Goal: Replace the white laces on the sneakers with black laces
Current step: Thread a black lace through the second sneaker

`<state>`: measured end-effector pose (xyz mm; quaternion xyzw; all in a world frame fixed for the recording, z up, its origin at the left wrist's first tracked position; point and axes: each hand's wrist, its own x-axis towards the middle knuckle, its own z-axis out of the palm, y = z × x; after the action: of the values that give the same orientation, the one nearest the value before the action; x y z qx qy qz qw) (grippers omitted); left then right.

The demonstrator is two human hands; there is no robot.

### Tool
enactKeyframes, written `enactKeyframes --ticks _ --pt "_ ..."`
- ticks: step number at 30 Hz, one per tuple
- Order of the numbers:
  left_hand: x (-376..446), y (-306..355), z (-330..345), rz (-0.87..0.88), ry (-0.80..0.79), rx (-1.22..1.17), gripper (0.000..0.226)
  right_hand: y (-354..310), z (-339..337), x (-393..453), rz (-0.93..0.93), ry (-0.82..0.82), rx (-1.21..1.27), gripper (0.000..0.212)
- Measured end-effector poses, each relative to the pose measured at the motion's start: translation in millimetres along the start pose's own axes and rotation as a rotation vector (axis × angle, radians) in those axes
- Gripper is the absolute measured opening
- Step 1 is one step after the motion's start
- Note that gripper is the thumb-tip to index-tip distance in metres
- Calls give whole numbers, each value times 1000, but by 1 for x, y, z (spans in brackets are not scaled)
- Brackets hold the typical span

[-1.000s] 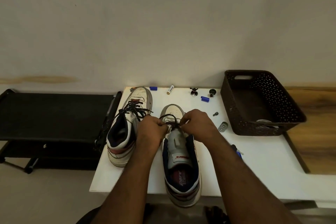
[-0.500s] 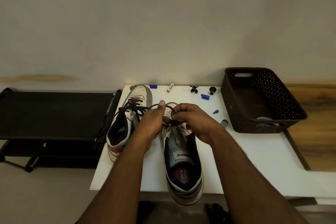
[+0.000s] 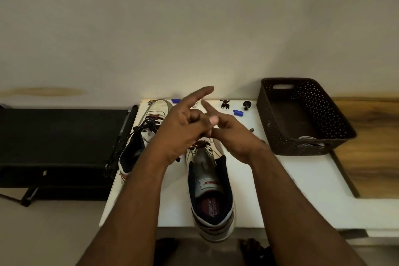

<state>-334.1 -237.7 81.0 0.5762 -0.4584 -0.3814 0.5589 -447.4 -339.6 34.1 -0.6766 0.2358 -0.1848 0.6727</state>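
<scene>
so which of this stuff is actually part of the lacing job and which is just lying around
Part of the job:
- near sneaker, being laced
- far sneaker, black laces in
- black lace
- left hand
- right hand

Just lying about:
- blue caps
- small black figures
- screw
- brown basket
- black stand

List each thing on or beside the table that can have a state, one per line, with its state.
left sneaker: black laces threaded, ends loose
right sneaker: lacing only at the toe end, tongue exposed
basket: upright, nearly empty
left hand: raised, fingers spread
right hand: raised against the left hand
</scene>
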Motion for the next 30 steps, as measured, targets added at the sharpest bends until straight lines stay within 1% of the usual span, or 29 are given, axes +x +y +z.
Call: enactKeyframes --ticks 1,2,5,6,7,8,10,12,13,14,15,16,17,18,19,20,22,23,24,25,26,28,29,30 --pt "-2 3 -2 21 49 19 58 -2 2 -1 7 -8 29 24" --pt "-3 4 -4 40 100 35 58 -3 1 -3 -1 -8 70 14" --pt "-2 -4 -13 78 261 43 55 -14 -4 -8 -10 32 341 19" --pt "-1 -10 -15 82 300 49 53 -17 -7 -8 -46 92 401 17" --pt "0 -15 -15 85 327 74 49 -18 -12 -8 -97 180 382 12" --pt "1 -20 -14 91 343 113 45 -20 -16 -9 -148 279 287 8" --pt "4 -28 -6 110 372 174 35 -20 -22 -10 -224 466 85 12" --pt "8 -35 1 133 412 161 32 -20 -24 -13 -280 628 6 10" --pt "9 -40 3 136 430 157 32 -20 -25 -15 -319 699 -86 5" --pt "11 -44 3 134 448 161 32 -22 -25 -16 -369 750 -248 9" --pt "12 -48 2 126 459 180 31 -23 -26 -17 -393 771 -456 20" --pt "12 -52 1 123 466 206 30 -25 -29 -18 -372 774 -653 29" --pt "13 -54 -1 128 473 231 28 -28 -31 -19 -301 767 -796 35" --pt "12 -56 -3 134 479 245 25 -31 -34 -21 -215 741 -854 36" --pt "12 -57 -4 141 489 248 24 -32 -38 -24 -141 699 -837 33" --pt "11 -57 -5 148 502 241 23 -32 -41 -26 -112 659 -739 25" --pt "11 -57 -7 123 519 206 21 -34 -41 -29 -139 567 -386 3" --pt "11 -57 -8 99 521 191 20 -35 -39 -30 -178 537 -204 15" --pt "10 -56 -9 85 523 185 20 -36 -39 -30 -222 517 -71 23" --pt "10 -55 -9 83 529 190 19 -38 -37 -30 -256 550 -56 25" --pt "10 -54 -8 85 534 200 18 -38 -36 -29 -271 634 -165 21" --pt "9 -53 -8 85 536 254 17 -40 -35 -27 -231 813 -573 6" --pt "9 -52 -7 76 532 296 16 -42 -32 -27 -168 868 -764 11" --pt "9 -52 -7 65 530 330 16 -43 -29 -28 -92 895 -895 19"
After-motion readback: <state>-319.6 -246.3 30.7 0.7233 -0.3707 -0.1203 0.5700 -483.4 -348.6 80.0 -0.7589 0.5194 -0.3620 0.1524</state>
